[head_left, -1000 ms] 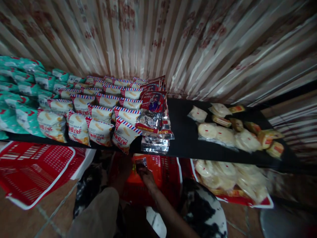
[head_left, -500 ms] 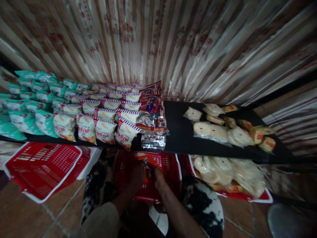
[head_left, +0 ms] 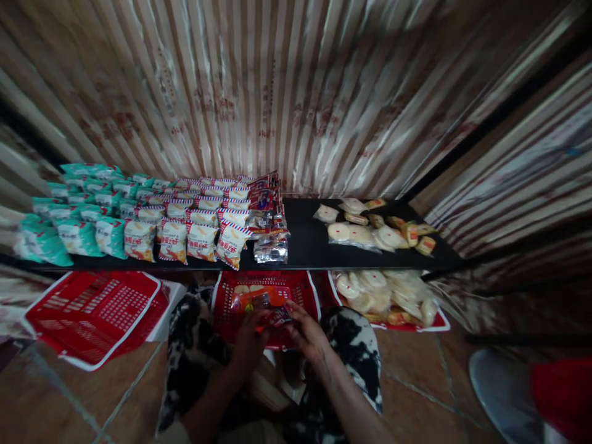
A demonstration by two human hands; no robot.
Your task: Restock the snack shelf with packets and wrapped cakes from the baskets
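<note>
Left hand curls its fingers round the left end of a dark red packet, and the right hand grips the packet's right end. The packet hangs between them over the near rim of the middle red basket, which stands on the floor under the front edge of the black shelf. An orange packet lies inside this basket. Far left on the floor lies another red basket. On the shelf, teal packets fill the left end, then come white packets with striped tops, then dark red bags with silver bags at the front edge. Toward the right end lie pale round cakes in clear wrap. Below that end, a third basket is heaped with similar cakes.
</note>
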